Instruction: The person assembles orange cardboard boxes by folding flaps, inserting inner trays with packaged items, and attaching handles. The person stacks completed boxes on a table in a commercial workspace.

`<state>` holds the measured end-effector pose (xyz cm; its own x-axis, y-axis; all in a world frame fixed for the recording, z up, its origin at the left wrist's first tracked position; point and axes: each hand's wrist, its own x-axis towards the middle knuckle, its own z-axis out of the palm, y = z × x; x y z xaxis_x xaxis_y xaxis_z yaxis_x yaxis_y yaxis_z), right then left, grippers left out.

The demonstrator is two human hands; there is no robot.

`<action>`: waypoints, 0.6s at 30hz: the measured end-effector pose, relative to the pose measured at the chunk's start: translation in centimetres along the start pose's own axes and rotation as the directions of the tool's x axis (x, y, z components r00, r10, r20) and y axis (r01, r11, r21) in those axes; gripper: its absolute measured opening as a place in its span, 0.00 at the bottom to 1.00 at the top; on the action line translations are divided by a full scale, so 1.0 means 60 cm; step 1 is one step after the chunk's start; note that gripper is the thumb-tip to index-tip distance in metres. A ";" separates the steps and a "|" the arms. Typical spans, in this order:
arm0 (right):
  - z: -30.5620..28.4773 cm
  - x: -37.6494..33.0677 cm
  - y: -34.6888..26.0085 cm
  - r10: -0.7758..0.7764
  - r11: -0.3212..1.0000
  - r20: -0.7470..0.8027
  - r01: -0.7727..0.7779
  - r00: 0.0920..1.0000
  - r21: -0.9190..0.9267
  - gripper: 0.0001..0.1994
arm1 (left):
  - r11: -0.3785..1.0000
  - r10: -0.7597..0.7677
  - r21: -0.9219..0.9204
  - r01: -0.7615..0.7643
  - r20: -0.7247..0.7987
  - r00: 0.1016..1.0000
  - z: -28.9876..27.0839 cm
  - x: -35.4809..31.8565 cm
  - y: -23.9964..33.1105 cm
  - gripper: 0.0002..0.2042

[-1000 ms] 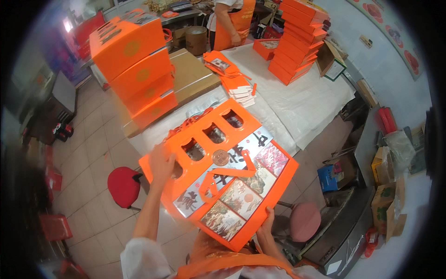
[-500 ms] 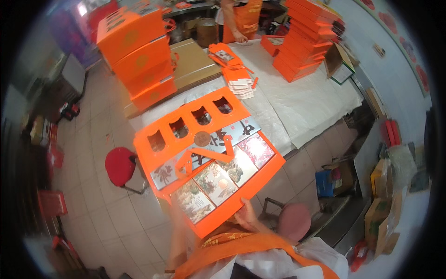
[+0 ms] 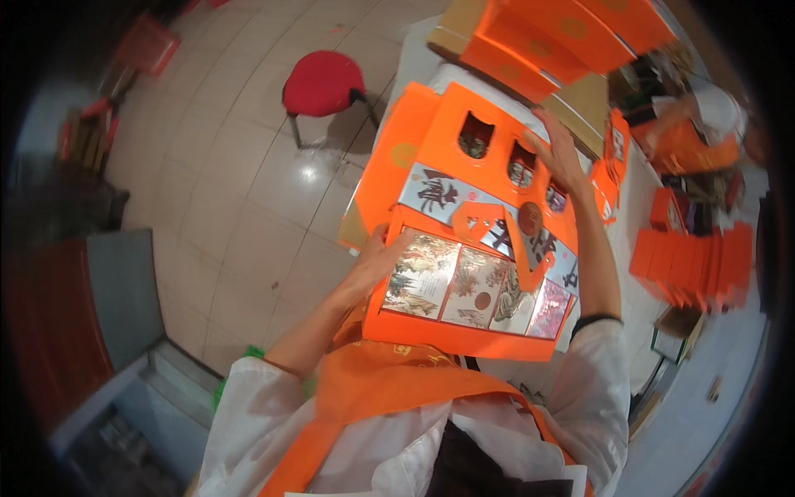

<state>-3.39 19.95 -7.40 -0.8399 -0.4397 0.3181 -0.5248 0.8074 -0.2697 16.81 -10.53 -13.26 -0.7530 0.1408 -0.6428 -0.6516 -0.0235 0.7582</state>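
An orange gift box lies in front of me, its decorated silver packets in a row. Its orange lid, with cut-out windows and a silver printed band, is folded back beyond them. A loose orange strap handle lies across the band and packets. My left hand grips the box's left side wall, with the thumb over the rim onto the nearest packet. At the lid's far right, my right hand rests beside the windows, its fingers stretched and apart.
Behind the lid, large orange boxes are stacked on brown cardboard. Flat orange pieces lie to the right, near another person and a row of orange boxes. A red stool stands on the tiled floor.
The view has swung left, turning the scene. My right hand has left the box's near edge and is now on the lid. My left hand has come into clear view on the left wall.
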 end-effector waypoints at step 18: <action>0.070 0.073 -0.018 0.280 0.921 0.656 -0.389 0.701 0.022 0.30 | 0.990 -0.091 0.106 0.090 0.008 0.996 0.064 -0.061 0.032 0.34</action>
<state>-7.07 15.53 -9.52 -0.8262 -0.3404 -0.4489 -0.1600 0.9058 -0.3924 18.69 -7.28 -9.05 -0.6896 0.1505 -0.7084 -0.7034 0.0940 0.7046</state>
